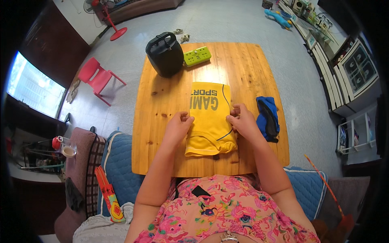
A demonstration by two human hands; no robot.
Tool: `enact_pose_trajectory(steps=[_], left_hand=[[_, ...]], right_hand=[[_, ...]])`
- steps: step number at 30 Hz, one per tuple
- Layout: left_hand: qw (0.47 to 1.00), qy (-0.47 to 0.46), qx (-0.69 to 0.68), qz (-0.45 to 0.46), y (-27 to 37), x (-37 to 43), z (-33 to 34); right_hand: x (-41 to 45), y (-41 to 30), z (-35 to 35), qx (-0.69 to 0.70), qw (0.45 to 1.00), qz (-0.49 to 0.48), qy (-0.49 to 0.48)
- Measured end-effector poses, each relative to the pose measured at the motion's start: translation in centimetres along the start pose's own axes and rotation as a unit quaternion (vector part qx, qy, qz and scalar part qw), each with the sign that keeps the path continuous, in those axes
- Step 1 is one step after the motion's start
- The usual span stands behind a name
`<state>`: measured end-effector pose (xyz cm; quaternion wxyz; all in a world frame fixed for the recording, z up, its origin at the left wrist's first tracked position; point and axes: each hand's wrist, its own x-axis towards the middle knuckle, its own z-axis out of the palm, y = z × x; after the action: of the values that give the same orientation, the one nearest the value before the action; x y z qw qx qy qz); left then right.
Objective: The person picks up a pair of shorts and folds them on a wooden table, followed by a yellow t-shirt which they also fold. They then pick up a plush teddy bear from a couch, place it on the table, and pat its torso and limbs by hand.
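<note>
A yellow printed shirt [209,121] lies folded into a narrow strip on the wooden table [158,133] in front of me, its neckline nearest my body. My left hand [181,124] pinches its left edge between thumb and fingers. At the opposite edge, my right hand [241,120] has the thumb on top of the cloth, with fingertips partly hidden beside or beneath it. To the right of that hand lies a folded blue and black garment [267,118], touched by neither hand.
A black lidded container with a handle [165,56] and a green power strip [197,56] stand at the table's far left. A red plastic chair [96,77] is on the floor to the left. Blue quilted seat covers [121,167] flank me.
</note>
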<state>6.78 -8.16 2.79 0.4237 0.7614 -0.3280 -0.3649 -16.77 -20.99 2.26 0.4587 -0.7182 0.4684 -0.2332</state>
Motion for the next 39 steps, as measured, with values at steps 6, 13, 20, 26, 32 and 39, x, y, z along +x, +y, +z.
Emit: enact_pose_trajectory(steps=[6,13,20,26,32,39], left_hand=[[0.998,0.015,0.053,-0.043,1.6,1.1,-0.1],[0.992,-0.049,0.116,0.016,0.5,2.0,0.6],[0.988,-0.094,-0.118,0.004,0.3,1.0,1.4],[0.916,-0.186,-0.340,-0.099,0.9,-0.6,0.5],[0.929,-0.159,-0.326,-0.074,2.0,-3.1,-0.1],[0.950,-0.119,0.122,0.263,5.5,-5.3,-2.2]], right_hand=[[0.2,-1.9,-0.4,0.154,0.978,0.133,-0.040],[1.0,0.8,0.7,0.134,0.988,0.056,-0.052],[-0.9,-0.5,1.2,0.294,0.951,0.082,-0.048],[-2.3,-1.1,1.6,0.450,0.881,0.125,-0.078],[-4.3,-3.4,0.6,0.408,0.905,0.057,-0.109],[-3.4,-5.8,-2.8,0.198,0.949,-0.115,-0.215]])
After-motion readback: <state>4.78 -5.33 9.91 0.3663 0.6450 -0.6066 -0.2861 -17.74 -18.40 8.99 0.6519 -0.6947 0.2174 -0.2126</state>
